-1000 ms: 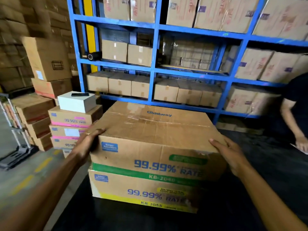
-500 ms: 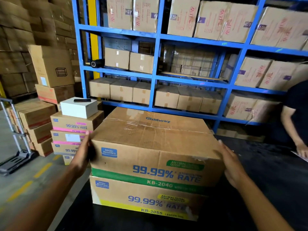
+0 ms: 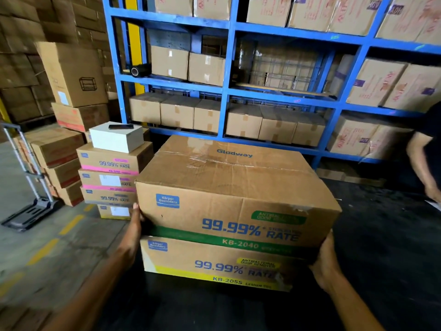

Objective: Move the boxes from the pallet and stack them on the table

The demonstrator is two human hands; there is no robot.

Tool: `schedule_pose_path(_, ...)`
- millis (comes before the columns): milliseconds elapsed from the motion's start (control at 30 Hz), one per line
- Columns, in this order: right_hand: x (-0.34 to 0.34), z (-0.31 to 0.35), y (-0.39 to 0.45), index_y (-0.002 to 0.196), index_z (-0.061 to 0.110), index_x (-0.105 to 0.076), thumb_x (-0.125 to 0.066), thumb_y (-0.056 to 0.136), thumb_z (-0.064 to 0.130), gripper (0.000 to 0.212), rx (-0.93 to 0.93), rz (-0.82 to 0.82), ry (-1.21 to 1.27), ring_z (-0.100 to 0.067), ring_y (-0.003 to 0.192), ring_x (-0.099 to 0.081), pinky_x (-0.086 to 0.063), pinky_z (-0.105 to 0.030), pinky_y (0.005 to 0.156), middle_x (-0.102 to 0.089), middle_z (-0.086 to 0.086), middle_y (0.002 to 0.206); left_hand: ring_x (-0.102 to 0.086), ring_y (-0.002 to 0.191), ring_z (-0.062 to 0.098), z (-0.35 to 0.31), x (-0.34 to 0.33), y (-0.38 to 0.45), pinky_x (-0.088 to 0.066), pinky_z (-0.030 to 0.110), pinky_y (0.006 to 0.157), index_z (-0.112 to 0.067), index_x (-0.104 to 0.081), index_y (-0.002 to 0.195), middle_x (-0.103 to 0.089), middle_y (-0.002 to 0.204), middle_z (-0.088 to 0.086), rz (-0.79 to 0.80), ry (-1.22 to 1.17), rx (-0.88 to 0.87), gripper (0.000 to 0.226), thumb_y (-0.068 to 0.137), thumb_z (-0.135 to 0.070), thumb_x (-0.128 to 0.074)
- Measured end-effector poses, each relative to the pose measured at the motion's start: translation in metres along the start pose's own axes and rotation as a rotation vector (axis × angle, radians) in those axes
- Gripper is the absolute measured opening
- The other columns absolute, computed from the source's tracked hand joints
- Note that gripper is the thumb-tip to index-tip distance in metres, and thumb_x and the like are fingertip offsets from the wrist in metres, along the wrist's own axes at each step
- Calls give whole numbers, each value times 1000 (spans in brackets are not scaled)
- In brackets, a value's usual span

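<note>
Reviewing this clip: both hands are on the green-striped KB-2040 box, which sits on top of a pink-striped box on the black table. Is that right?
One detail is off. In the head view, the KB-2040 box, held by the left hand and right hand, sits on a yellow-striped KB-2055 box, not a pink-striped one. The rest holds, including the black table.

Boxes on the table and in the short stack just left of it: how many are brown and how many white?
Brown boxes on the table: 2
Brown boxes in the stack: 4
White box: 1
Total: 7
</note>
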State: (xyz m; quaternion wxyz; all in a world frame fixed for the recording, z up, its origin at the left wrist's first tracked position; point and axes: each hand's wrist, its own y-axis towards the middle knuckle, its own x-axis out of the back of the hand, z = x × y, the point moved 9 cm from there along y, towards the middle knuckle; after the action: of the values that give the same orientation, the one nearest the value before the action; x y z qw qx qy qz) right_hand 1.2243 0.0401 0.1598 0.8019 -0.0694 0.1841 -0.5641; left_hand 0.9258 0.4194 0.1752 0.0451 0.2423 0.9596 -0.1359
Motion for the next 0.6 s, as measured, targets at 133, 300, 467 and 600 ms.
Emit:
schedule_pose_path(133,-6,5,0,132,38,-51,-27,78,82,74,17,22,14,-26,128,-46,-31,-54,109,-53,1,140,-54,120,31,0,-2,-3,-42,41,88,-19,-49,135,-53,138,17,-7,11,-13,65,94,-63,-23)
schedule_pose_path(300,-10,7,-4,132,36,-51,-27,79,81,74,19,9,-4,-26,126,-47,-33,-52,109,-54,1,137,-59,101,29,1,-1,-3,-45,44,93,-15,-56,124,-59,128,21,-11,28,6,65,94,-63,-25)
schedule_pose_path(467,-11,9,-4,131,34,-54,-31,73,84,80,50,37,8,-23,122,-50,-35,-49,108,-57,0,135,-61,82,23,5,0,-11,-46,35,70,-10,-55,120,-61,110,18,-13,48,-5,61,97,-57,-23)
schedule_pose_path(600,-11,9,-9,120,39,-59,-25,83,78,63,38,50,-2,-23,125,-48,-32,-51,110,-55,1,136,-62,78,23,7,2,-15,-45,32,61,-6,-56,116,-63,103,21,-18,32,-17,60,98,-54,-25)
